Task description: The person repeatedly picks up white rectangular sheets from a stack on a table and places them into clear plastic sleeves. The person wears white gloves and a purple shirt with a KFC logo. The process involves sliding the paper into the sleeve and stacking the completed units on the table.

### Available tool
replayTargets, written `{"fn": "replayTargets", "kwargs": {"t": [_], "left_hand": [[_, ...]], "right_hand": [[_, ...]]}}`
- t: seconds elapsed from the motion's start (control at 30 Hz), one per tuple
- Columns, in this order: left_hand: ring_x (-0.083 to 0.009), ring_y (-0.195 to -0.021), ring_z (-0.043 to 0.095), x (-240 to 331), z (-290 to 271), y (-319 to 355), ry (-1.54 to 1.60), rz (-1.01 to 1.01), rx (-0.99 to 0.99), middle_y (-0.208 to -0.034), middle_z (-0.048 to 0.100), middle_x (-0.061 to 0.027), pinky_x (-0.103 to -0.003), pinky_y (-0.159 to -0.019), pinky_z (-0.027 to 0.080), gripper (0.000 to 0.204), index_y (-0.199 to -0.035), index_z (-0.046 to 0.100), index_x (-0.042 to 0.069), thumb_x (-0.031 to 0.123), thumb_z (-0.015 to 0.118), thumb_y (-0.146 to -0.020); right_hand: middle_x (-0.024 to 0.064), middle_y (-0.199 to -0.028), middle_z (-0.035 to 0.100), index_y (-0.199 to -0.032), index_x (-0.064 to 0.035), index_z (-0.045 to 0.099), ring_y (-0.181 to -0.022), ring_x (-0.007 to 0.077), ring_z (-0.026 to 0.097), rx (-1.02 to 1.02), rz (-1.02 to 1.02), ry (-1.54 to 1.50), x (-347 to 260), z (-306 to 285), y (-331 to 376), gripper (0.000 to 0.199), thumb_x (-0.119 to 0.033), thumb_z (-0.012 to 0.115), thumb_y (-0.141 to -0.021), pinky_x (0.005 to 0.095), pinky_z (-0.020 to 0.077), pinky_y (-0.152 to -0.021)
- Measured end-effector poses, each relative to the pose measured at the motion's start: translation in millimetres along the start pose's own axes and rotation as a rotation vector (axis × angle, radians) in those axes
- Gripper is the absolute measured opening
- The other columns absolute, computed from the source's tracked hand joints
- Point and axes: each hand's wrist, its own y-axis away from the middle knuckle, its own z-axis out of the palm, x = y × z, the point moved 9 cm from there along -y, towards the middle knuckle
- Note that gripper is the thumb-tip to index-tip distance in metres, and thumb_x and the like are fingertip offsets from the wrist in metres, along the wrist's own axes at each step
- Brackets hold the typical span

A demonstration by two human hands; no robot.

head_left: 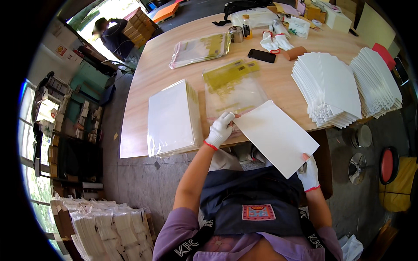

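Note:
Both my hands wear white knit gloves with red cuffs and bare fingertips. My right hand (309, 172) grips a flat white rectangular sheet (277, 138) by its near right corner, and the sheet slants over the table edge above my lap. My left hand (221, 128) is closed at the sheet's left corner, by the near edge of a pile of clear plastic bags (235, 95) with yellow-green printing. Whether its fingers pinch the sheet or a bag is hard to tell. The sheet's far end overlaps the bags.
Left of the bags stands a plastic-wrapped white stack (170, 117). Fanned white sheets (326, 87) lie at the right. A phone (261, 55), spare gloves (276, 42), a metal pot (236, 34) and another bag pile (200, 50) lie farther back. A person (116, 38) stands by stacked cartons.

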Motion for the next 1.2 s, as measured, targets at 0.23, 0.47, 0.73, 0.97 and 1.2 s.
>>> {"fn": "replayTargets", "kwargs": {"t": [0.23,0.47,0.73,0.97,1.2], "left_hand": [[-0.0227,-0.068,0.058,18.8,-2.3,32.3,-0.119,-0.099,0.074,-0.078,0.054,-0.0071,-0.033,-0.058,0.048,0.050,-0.111,0.058,0.013,-0.008,0.055,-0.066],[-0.0196,-0.096,0.057,-6.8,87.8,78.4,1.195,-0.617,0.813,-0.115,0.055,-0.0131,-0.030,-0.077,0.051,0.065,-0.137,0.028,0.006,-0.012,0.052,-0.079],[-0.0197,-0.093,0.059,-22.5,208.4,114.5,1.472,-0.873,0.459,-0.111,0.058,-0.0104,-0.030,-0.077,0.052,0.041,-0.125,0.042,0.004,-0.002,0.048,-0.085],[-0.0177,-0.087,0.061,-8.7,214.0,162.5,1.377,-0.972,0.291,-0.101,0.062,-0.0060,-0.031,-0.077,0.052,0.026,-0.112,0.055,0.003,0.006,0.043,-0.090],[-0.0152,-0.073,0.059,-21.3,166.6,175.1,1.400,-1.114,0.120,-0.088,0.060,-0.0033,-0.028,-0.065,0.049,0.019,-0.107,0.054,0.003,0.015,0.047,-0.094]], "right_hand": [[0.0041,-0.084,0.061,-0.113,-0.0036,0.050,-0.051,0.0094,0.053,0.175,-0.033,0.074,-3.1,21.1,14.0,0.028,-0.017,0.052,-0.088,0.0213,0.0379,-0.037],[0.0026,-0.071,0.057,-0.104,-0.0039,0.051,-0.048,0.0093,0.050,0.040,0.022,0.133,5.8,61.5,53.6,0.022,-0.022,0.050,-0.093,0.0218,0.0352,-0.038],[0.0072,-0.086,0.062,-0.108,-0.0060,0.051,-0.057,0.0178,0.063,0.132,0.226,0.299,41.2,44.8,52.1,0.025,-0.023,0.057,-0.090,0.0291,0.0544,-0.048],[0.0139,-0.112,0.056,-0.123,-0.0008,0.044,-0.102,0.0279,0.057,-0.025,0.309,-0.312,115.8,88.6,-37.6,0.035,-0.022,0.046,-0.095,0.0399,0.0519,-0.087],[0.0101,-0.091,0.065,-0.117,-0.0040,0.052,-0.069,0.0214,0.065,-0.379,0.279,0.635,112.7,126.3,-23.8,0.029,-0.022,0.044,-0.096,0.0299,0.0520,-0.058]]}}
